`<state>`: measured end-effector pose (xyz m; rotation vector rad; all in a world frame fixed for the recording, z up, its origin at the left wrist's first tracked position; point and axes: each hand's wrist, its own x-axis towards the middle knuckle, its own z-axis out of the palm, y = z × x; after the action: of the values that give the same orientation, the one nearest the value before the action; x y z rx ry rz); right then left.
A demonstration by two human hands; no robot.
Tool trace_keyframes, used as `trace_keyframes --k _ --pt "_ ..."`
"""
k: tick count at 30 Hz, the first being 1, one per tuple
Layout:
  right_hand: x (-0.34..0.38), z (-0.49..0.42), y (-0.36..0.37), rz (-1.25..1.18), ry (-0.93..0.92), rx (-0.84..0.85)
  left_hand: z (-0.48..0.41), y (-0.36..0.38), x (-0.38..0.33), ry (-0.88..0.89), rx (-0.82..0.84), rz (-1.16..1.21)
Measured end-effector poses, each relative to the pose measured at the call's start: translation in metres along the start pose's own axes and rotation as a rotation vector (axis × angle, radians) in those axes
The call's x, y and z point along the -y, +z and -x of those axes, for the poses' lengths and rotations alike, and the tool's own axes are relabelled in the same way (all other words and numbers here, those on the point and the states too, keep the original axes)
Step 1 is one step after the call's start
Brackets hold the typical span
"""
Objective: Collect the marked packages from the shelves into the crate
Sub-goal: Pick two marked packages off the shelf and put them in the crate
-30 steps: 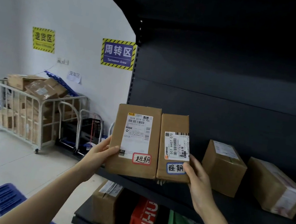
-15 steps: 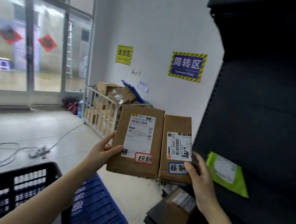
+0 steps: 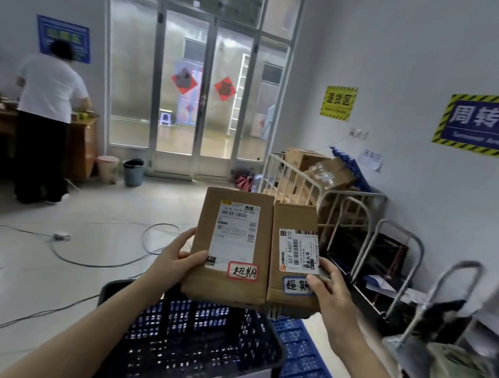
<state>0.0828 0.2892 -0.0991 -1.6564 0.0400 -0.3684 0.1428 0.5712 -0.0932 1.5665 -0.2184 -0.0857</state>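
While hands grip them, packages top crate.

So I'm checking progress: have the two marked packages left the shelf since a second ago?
Yes. Both packages have swung left, away from the shelf and past the turnover-area sign, now held above the black crate.

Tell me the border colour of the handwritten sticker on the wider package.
Red, on the sticker at the lower corner of the wider package; clearest in the head view.
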Motion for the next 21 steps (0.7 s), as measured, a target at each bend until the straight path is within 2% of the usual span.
trace_keyframes --k 9,21 --pt "-0.031 -0.025 0.114 0.096 0.107 0.184 0.010 -0.100 0.058 -0.135 -0.156 -0.004" --pt "-0.133 -0.071 0.159 0.174 0.315 0.265 -0.005 -0.115 0.152 -0.389 -0.247 -0.037"
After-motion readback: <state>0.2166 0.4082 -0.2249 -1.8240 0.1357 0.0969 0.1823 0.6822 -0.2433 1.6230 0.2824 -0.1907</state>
